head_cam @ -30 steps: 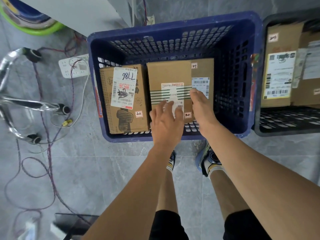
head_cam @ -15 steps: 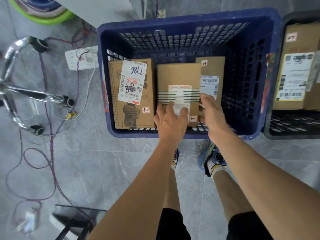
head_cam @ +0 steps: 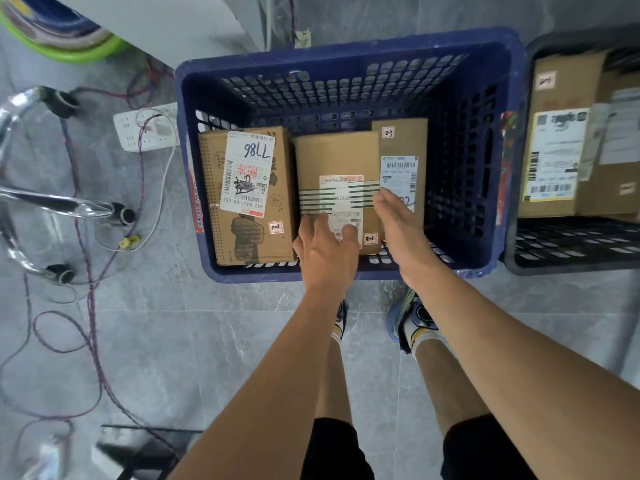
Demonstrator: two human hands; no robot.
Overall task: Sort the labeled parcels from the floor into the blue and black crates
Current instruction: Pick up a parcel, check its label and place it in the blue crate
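Observation:
The blue crate point(head_cam: 485, 64) holds three cardboard parcels. At its left lies one with a white "7786" label point(head_cam: 242, 202). In the middle is a parcel with green stripes point(head_cam: 337, 157), and a narrow parcel point(head_cam: 403, 143) stands to its right. My left hand point(head_cam: 325, 251) rests with fairly straight fingers on the near end of the striped parcel. My right hand point(head_cam: 398, 223) lies along that parcel's right edge, over the narrow parcel's label. The black crate point(head_cam: 571, 268) at the right holds more labeled parcels point(head_cam: 561, 140).
A power strip point(head_cam: 145, 131) and loose cables point(head_cam: 86, 306) lie on the grey tiled floor left of the blue crate. A chrome chair base point(head_cam: 52, 202) is at the far left. My feet point(head_cam: 412, 320) stand just in front of the blue crate.
Both hands stay on the striped parcel, which has settled slightly deeper beside the others. The view has shifted, so the crates sit further right.

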